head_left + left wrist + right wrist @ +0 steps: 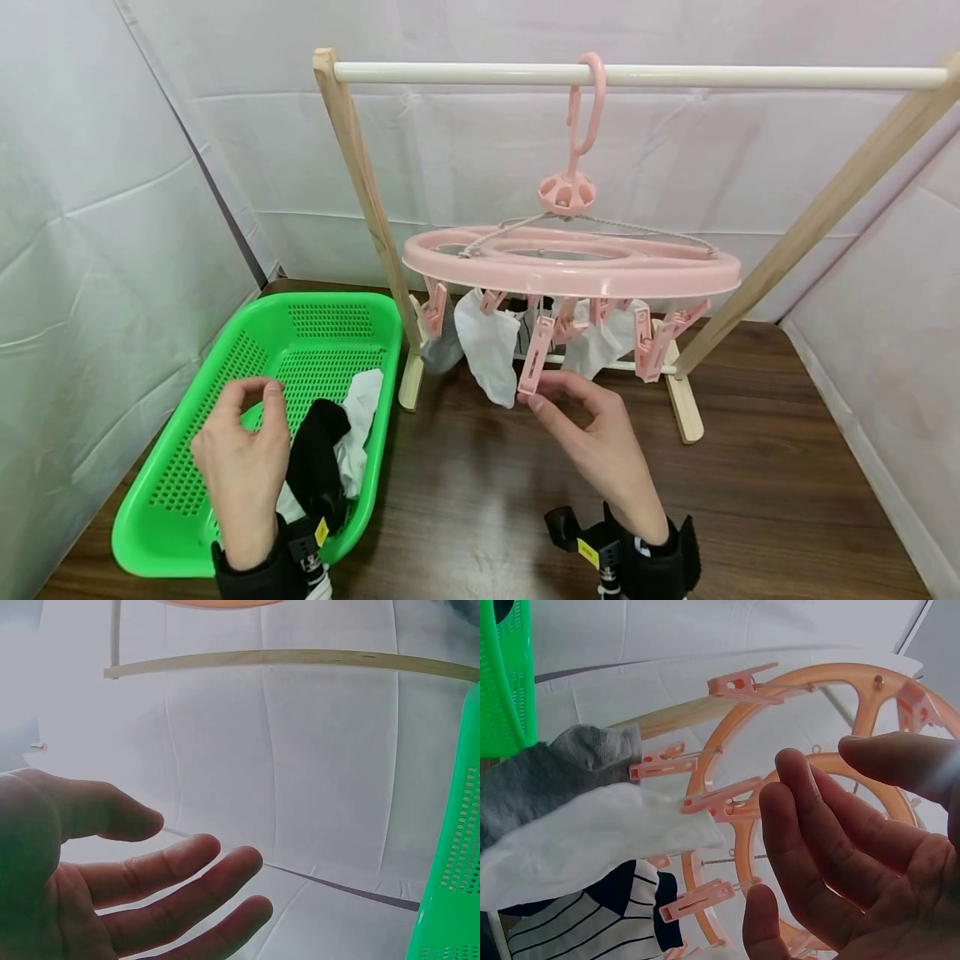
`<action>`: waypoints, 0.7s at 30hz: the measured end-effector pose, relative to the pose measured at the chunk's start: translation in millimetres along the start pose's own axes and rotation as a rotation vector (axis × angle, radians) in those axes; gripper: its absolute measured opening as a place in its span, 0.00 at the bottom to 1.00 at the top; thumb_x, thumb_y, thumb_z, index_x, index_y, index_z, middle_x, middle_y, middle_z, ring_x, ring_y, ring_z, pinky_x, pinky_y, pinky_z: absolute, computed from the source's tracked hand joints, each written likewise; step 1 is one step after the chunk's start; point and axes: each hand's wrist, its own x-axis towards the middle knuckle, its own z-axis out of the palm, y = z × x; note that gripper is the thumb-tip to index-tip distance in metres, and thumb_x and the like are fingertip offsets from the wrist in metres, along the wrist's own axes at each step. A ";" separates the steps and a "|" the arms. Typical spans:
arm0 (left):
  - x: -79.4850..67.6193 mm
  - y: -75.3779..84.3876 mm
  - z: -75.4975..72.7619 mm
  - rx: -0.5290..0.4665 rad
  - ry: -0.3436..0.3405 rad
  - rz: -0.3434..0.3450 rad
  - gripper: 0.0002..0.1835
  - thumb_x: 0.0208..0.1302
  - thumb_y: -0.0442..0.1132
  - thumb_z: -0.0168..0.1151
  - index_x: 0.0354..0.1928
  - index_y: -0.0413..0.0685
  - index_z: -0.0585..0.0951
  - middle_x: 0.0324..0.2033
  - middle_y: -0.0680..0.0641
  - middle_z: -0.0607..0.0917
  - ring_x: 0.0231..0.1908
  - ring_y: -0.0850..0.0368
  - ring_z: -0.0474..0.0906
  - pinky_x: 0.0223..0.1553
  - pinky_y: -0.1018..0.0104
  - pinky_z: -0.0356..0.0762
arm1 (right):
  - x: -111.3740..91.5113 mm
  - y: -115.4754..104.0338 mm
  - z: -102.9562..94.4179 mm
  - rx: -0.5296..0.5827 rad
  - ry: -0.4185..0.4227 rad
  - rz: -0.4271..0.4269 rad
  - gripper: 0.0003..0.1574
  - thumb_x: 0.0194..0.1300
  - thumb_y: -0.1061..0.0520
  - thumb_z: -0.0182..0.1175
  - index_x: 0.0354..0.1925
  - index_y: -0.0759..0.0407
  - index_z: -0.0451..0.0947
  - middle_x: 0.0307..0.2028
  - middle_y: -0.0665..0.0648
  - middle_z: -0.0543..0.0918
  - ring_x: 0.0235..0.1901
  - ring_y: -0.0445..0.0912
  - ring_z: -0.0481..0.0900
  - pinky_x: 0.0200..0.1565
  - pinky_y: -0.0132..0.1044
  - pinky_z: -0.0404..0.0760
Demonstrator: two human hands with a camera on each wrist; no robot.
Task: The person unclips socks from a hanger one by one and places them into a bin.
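Observation:
In the head view my left hand (246, 462) hangs over the green basket (135, 517), its thumb and fingers apart with nothing between them. A black sock (315, 458) and a white sock (362, 412) lie inside the basket. My right hand (596, 433) is under the front of the pink round drying hanger (570, 275), fingertips right at the lower end of a pink clothespin (537, 354). In the right wrist view a gap shows between that hand's thumb and fingers. Clothespins hold a white sock (600, 840), a grey sock (562, 776) and a striped sock (592, 922).
The hanger's hook (592, 100) hangs on the white rod (450, 73) of a wooden stand, whose left leg (367, 183) rises beside the basket. Its right leg (832, 208) slants down to the brown table (780, 500). White sheets (262, 150) enclose the back and sides.

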 end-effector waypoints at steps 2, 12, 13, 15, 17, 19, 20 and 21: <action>0.0 -23.0 8.9 0.030 0.009 0.024 0.10 0.69 0.55 0.55 0.47 0.76 0.81 0.44 0.65 0.83 0.44 0.52 0.78 0.59 0.57 0.60 | -0.3 0.4 -1.1 -0.004 0.000 -0.015 0.11 0.67 0.63 0.61 0.47 0.61 0.81 0.40 0.56 0.85 0.43 0.47 0.82 0.43 0.35 0.79; -3.7 94.0 -32.5 -0.049 -0.051 0.001 0.09 0.70 0.37 0.54 0.43 0.41 0.82 0.45 0.38 0.82 0.44 0.37 0.75 0.52 0.47 0.64 | -1.0 1.8 -7.6 -0.023 0.010 0.013 0.11 0.68 0.59 0.61 0.48 0.57 0.81 0.43 0.52 0.84 0.45 0.46 0.80 0.45 0.34 0.76; -4.1 104.3 -36.5 -0.058 -0.064 0.006 0.09 0.70 0.36 0.55 0.42 0.38 0.82 0.45 0.36 0.82 0.43 0.37 0.75 0.49 0.47 0.64 | -1.1 2.2 -8.5 -0.023 0.014 0.018 0.12 0.68 0.59 0.61 0.49 0.57 0.81 0.43 0.51 0.85 0.45 0.46 0.80 0.45 0.34 0.76; -4.3 116.6 -40.2 -0.065 -0.080 0.017 0.08 0.68 0.33 0.56 0.41 0.35 0.81 0.44 0.34 0.82 0.40 0.36 0.75 0.44 0.47 0.64 | -1.1 3.3 -10.6 -0.024 0.024 0.024 0.12 0.67 0.59 0.61 0.49 0.56 0.81 0.43 0.51 0.85 0.46 0.46 0.80 0.46 0.34 0.76; -4.5 120.3 -39.7 -0.056 -0.085 0.037 0.07 0.67 0.31 0.57 0.41 0.35 0.82 0.42 0.33 0.82 0.35 0.37 0.75 0.39 0.49 0.64 | -0.8 4.4 -12.8 -0.022 0.031 0.024 0.12 0.67 0.59 0.61 0.49 0.57 0.81 0.43 0.52 0.85 0.46 0.46 0.80 0.46 0.35 0.76; -4.1 121.6 -38.0 -0.049 -0.089 0.058 0.06 0.66 0.30 0.58 0.40 0.34 0.82 0.40 0.33 0.83 0.29 0.38 0.74 0.34 0.50 0.64 | -0.5 5.8 -15.1 -0.025 0.033 0.021 0.13 0.67 0.60 0.61 0.50 0.58 0.81 0.43 0.53 0.85 0.46 0.46 0.80 0.46 0.34 0.77; -3.9 122.0 -36.8 -0.044 -0.092 0.069 0.06 0.65 0.30 0.58 0.40 0.34 0.82 0.39 0.34 0.83 0.25 0.39 0.72 0.32 0.52 0.63 | -0.2 6.4 -16.1 -0.033 0.034 0.018 0.13 0.68 0.60 0.61 0.50 0.59 0.81 0.42 0.53 0.85 0.46 0.46 0.80 0.46 0.34 0.77; -3.9 122.6 -35.8 -0.044 -0.097 0.080 0.06 0.65 0.29 0.58 0.39 0.34 0.82 0.38 0.34 0.83 0.25 0.40 0.72 0.32 0.51 0.64 | 0.2 7.1 -17.2 -0.043 0.037 0.015 0.12 0.68 0.60 0.61 0.49 0.60 0.81 0.42 0.54 0.85 0.45 0.46 0.80 0.45 0.33 0.76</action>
